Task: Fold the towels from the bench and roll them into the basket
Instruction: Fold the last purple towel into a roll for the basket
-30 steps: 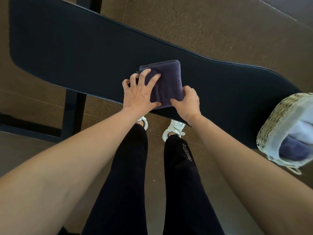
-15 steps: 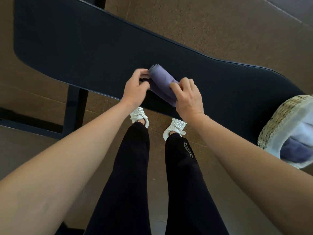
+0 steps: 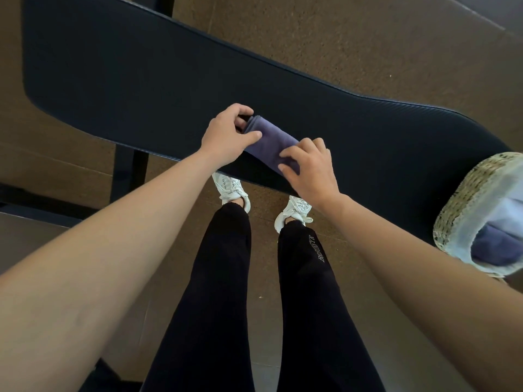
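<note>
Head view.

One: What is in the middle of the picture?

Two: A purple towel (image 3: 271, 140). It is rolled into a long roll. It lies on the dark bench (image 3: 141, 80), close to the near edge.

One: Who has it?

Two: Both hands. The left hand (image 3: 226, 137) is at the upper left end of the roll. Its fingers curl over that end and its thumb lies on top, so it is grasping the towel. The right hand (image 3: 311, 168) is at the lower right end. Its fingers bend over the roll and its thumb presses the near side, so it is holding the towel too.

One: Where is the basket?

Two: At the right edge of the picture, on the right end of the bench. The basket (image 3: 458, 199) is woven and straw-colored. A white cloth lining (image 3: 492, 199) folds over its rim. It is well apart from the hands.

One: Is anything in it?

Two: Yes. A second purple towel (image 3: 495, 247) sits inside the lining. The edge of the picture cuts off part of the basket.

One: What is under the bench?

Two: A brown floor (image 3: 339, 38). Two white shoes (image 3: 230, 190) peek out just below the bench edge. Black trousers (image 3: 220, 278) run down to the bottom of the picture. A dark bench leg (image 3: 133, 171) shows at the left, below the bench.
</note>
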